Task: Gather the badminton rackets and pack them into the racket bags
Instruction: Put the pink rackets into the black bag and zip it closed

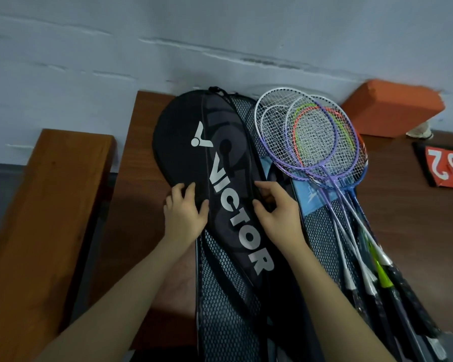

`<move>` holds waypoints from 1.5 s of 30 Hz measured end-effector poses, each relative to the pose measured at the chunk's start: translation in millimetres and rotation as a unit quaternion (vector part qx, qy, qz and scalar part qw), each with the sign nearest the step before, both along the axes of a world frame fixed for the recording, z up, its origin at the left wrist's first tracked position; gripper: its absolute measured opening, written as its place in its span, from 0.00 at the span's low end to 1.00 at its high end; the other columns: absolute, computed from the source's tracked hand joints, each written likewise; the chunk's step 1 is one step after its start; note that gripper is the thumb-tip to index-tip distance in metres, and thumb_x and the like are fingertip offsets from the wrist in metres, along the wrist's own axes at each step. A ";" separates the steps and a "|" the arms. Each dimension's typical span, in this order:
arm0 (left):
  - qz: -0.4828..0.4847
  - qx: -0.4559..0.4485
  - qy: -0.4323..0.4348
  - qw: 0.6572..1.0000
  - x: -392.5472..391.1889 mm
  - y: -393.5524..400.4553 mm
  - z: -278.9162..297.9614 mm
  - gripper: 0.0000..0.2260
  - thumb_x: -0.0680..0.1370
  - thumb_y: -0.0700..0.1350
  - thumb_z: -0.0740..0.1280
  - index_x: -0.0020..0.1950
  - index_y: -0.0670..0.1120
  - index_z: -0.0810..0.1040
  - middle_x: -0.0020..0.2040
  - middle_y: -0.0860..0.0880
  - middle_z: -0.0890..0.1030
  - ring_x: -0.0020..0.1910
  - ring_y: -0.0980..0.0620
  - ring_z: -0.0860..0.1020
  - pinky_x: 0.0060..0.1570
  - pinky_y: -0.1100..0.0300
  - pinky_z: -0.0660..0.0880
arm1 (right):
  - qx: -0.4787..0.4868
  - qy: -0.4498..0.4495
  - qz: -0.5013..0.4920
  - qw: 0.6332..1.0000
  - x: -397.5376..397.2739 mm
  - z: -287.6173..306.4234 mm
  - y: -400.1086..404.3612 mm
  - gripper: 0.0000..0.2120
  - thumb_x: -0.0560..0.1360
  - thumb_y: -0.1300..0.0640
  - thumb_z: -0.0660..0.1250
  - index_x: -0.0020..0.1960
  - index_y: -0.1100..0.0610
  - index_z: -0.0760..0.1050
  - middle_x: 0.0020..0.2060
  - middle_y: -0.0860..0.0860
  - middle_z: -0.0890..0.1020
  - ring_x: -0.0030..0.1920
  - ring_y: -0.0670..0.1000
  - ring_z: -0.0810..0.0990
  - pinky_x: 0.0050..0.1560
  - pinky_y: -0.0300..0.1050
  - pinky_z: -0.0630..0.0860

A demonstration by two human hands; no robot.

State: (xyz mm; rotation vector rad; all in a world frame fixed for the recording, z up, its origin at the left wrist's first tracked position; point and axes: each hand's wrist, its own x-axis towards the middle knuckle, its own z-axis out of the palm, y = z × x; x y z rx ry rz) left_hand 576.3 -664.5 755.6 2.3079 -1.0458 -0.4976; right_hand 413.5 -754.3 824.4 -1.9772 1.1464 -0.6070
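A black racket bag (194,131) with white VICTOR lettering lies on top of a pile of bags on the brown table (141,158). My left hand (185,210) holds the bag's left edge, fingers curled over it. My right hand (275,207) pinches the bag's right edge with fingertips and thumb. Mesh-sided bags (225,296) lie under it. To the right, several rackets (314,137) with white, purple and orange-yellow frames are stacked heads together on a blue-panelled bag (309,194), handles pointing to the lower right.
A grey wall rises behind the table. An orange block (392,108) sits at the back right, with a shuttlecock (420,130) beside it. A red number card (447,165) lies at the right edge. A wooden bench (45,218) runs along the left.
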 end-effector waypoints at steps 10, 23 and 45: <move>-0.093 0.119 -0.002 0.988 12.0 -1.9 26.9 0.24 0.78 0.58 0.58 0.71 0.52 0.63 0.70 0.46 0.64 0.66 0.42 0.65 0.66 0.48 0.59 | 0.079 -0.001 -0.050 0.996 19.8 10.1 -14.1 0.15 0.73 0.59 0.68 0.59 0.55 0.75 0.40 0.45 0.78 0.42 0.46 0.78 0.48 0.43 0.76; 0.009 -0.062 0.082 0.995 8.0 -55.4 99.2 0.34 0.68 0.59 0.71 0.68 0.45 0.65 0.63 0.43 0.69 0.60 0.44 0.71 0.59 0.49 0.71 | 0.033 -0.003 0.099 0.994 10.7 42.2 15.6 0.14 0.70 0.64 0.72 0.55 0.57 0.78 0.38 0.45 0.77 0.35 0.39 0.73 0.40 0.28 0.70; 0.018 -0.265 0.289 0.920 -0.4 7.9 120.9 0.21 0.71 0.32 0.69 0.62 0.45 0.74 0.43 0.52 0.78 0.39 0.61 0.78 0.43 0.71 0.74 | -0.009 -0.010 -0.031 0.999 73.4 51.9 -38.9 0.11 0.76 0.57 0.65 0.56 0.59 0.77 0.44 0.50 0.80 0.45 0.48 0.77 0.51 0.46 0.75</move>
